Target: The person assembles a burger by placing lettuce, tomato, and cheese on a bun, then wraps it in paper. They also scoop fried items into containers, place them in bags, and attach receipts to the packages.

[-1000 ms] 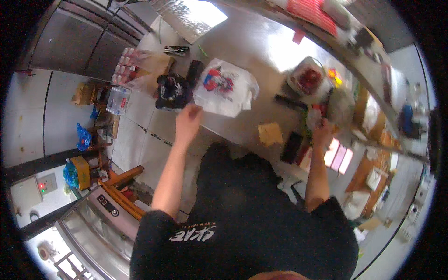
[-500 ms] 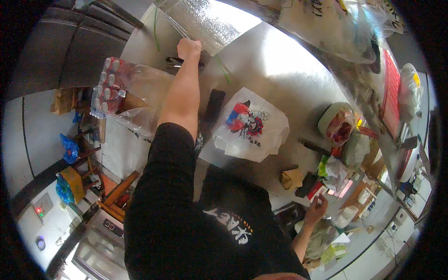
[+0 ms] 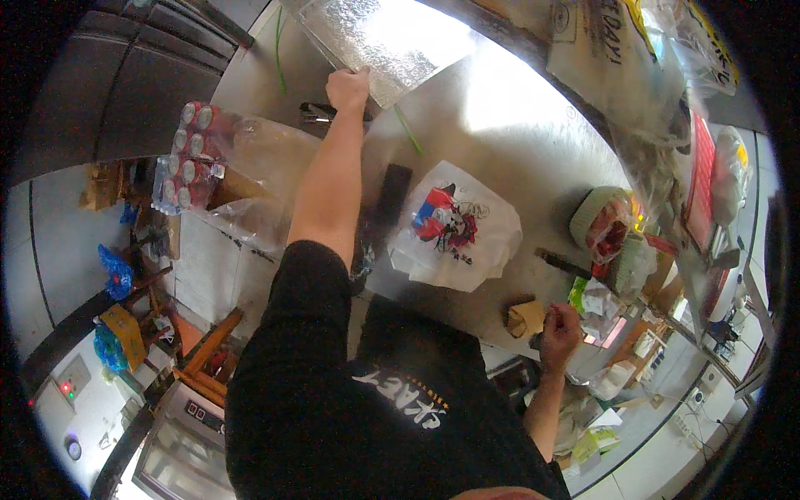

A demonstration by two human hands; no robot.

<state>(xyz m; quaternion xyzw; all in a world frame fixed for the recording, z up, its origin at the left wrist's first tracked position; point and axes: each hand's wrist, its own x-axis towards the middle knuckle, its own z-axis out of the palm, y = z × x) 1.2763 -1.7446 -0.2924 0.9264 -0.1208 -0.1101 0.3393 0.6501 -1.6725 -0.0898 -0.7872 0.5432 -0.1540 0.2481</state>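
At the far side of the table my left hand [image 3: 348, 88] is closed on the near edge of a shiny, crinkled silver foil sheet or bag [image 3: 404, 50]. A thin green strip [image 3: 409, 130] lies by the foil's corner. Nearer to me is a flat white bag [image 3: 467, 250] with a coloured printed picture, beside a long black object [image 3: 392, 196]. My right hand [image 3: 562, 335] hovers at the right with curled fingers, right next to a folded brown paper piece [image 3: 525, 318]. Whatever its fingers may hold is hidden.
Plastic-wrapped red cans [image 3: 196, 146] stand on the left beside loose clear film. A ribbed pale bowl [image 3: 593, 218] with a red bagged item sits on the right, near more bags. Plastic bags [image 3: 617, 67] hang at the upper right. A wooden stool [image 3: 208, 346] stands lower left.
The foil has spread wider and lies flatter, with my left hand slightly nearer and to the right. My right hand has moved up and left to beside the brown paper, its fingers curled.
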